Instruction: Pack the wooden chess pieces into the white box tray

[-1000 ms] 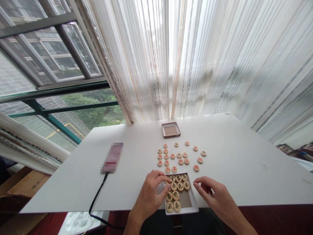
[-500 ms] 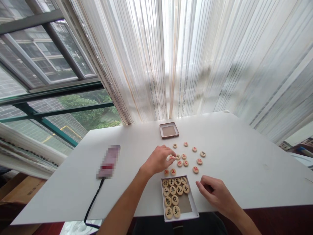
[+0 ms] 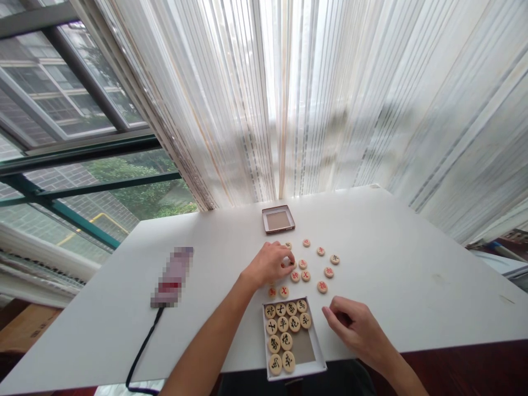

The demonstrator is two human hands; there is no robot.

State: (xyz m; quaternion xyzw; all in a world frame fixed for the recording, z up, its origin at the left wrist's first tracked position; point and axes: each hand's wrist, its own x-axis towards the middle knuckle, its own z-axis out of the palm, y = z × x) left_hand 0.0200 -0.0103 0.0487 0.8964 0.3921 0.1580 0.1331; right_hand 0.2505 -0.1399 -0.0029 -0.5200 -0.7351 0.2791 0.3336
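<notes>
My left hand reaches over the loose round wooden chess pieces with red characters on the white table; its fingers are curled down on them, covering several pieces. My right hand rests on the table to the right of an open white box, fingers loosely curled, nothing visible in them. The box sits at the near edge and holds several pieces with black characters.
A small shallow box lid lies at the far side near the striped curtain. A blurred flat device with a black cable lies at the left. Windows stand at the left.
My left hand left the box and moved forward onto the red-marked pieces, where its fingers closed down. My right hand stayed beside the box. The view shifted slightly.
</notes>
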